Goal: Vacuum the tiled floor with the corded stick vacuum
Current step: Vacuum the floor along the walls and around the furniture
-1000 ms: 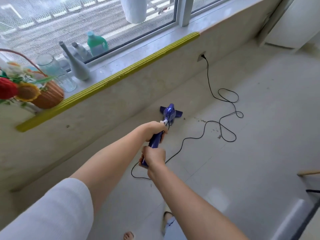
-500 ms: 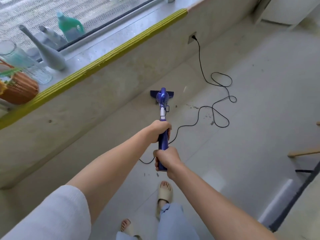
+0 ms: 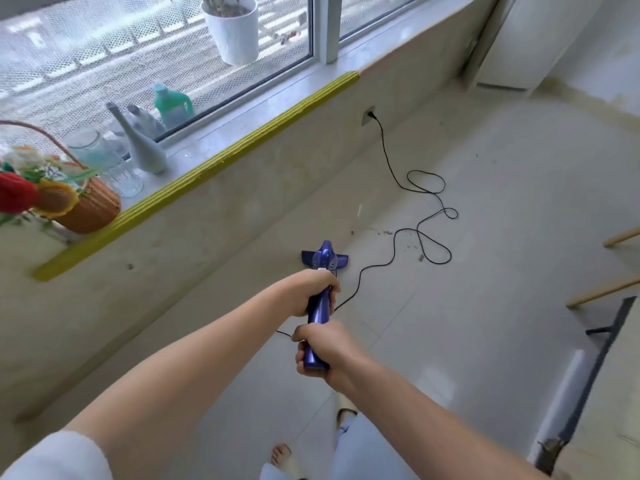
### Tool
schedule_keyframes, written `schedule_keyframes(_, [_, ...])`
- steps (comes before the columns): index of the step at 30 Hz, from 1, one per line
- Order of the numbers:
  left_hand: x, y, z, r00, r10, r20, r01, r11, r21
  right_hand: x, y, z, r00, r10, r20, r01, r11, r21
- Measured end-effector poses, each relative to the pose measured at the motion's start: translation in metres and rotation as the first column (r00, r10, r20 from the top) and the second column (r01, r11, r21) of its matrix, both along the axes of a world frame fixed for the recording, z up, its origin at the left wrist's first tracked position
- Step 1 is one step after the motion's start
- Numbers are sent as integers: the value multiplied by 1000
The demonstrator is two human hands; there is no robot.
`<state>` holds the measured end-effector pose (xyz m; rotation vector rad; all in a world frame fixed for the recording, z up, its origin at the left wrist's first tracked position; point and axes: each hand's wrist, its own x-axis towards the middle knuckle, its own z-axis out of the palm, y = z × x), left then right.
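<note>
- While both arms reach out ahead, the tiled floor (image 3: 502, 323) fills the picture, pale and glossy, running from the low wall under the window sill (image 3: 263, 109) out to the right.
- That sill is our landmark: a yellow strip (image 3: 207, 168) lines its front edge, and a white plant pot (image 3: 235, 32) stands beyond the glass behind it.
- On the sill's left end sits a woven basket of flowers (image 3: 83, 206), with a clear glass jar (image 3: 100, 161) and a grey long-necked vase (image 3: 142, 147) just beside it (a green bottle (image 3: 173, 105) shows behind the pane).
- The stick vacuum (image 3: 320, 306), blue, points from the hands toward the wall below the sill; its head (image 3: 325, 259) rests on the floor close to that wall's foot.
- The black cord (image 3: 419, 233) runs from the socket (image 3: 369, 116) in the wall under the sill, down to the floor in loose loops, then back toward the vacuum.
- Left hand (image 3: 311, 289) is the forward one, fingers curled tight round the upper handle.
- Right hand (image 3: 320, 348) grips the handle's end, wrapped fully round it, nearer the body.
- Specks of dirt (image 3: 384, 233) lie on the floor between the vacuum head and the cord loops.
</note>
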<state>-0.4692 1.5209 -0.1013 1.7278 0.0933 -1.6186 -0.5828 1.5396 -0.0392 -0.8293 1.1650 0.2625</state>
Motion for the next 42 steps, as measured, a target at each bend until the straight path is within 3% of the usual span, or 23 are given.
schedule_keyframes(6, [-14, 67, -6, 998, -63, 7, 63, 997, 36, -9, 74, -15, 1000, -16, -25, 15, 1000, -16])
schedule_keyframes(13, [-13, 70, -21, 990, -126, 56, 122, 991, 62, -7, 84, -35, 997, -61, -49, 58, 996, -66])
schedule_keyframes(33, [40, -101, -50, 984, -73, 164, 67, 997, 44, 50, -92, -84, 994, -39, -104, 24, 990, -142])
schedule_keyframes(36, [45, -120, -48, 981, -63, 182, 57, 998, 41, 55, -110, -78, 992, -60, -108, 45, 989, -140])
schedule_keyframes(42, [58, -128, -8, 978, -194, 78, 186, 977, 105, 59, -113, -27, 995, -104, -7, 104, 995, -4])
